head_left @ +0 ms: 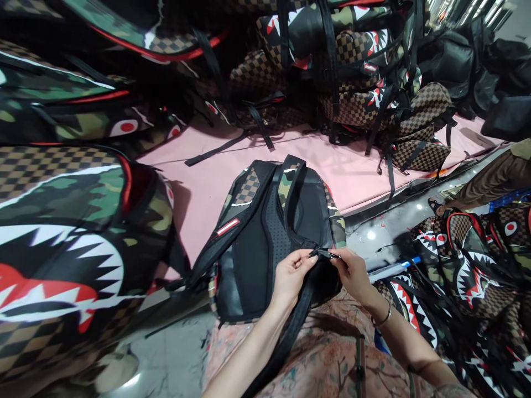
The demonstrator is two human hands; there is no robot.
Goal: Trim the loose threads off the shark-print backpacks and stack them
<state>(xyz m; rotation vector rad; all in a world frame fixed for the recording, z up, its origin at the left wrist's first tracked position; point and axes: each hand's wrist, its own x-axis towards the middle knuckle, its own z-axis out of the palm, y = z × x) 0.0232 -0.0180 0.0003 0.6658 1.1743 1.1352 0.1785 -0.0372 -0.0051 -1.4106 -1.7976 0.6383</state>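
Left hand and right hand each pinch the black strap buckle on the camouflage-and-checker backpack; beyond the grip, shark-mouth printed backpacks crowd the pink table.

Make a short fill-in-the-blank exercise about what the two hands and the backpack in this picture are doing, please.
1. Both hands pinch a small ____ buckle on the strap.
2. The backpack lies with its ____ panel facing up.
3. The table has a ____ cover.
4. A bracelet is on the ____ wrist.

Missing words: black; back; pink; right
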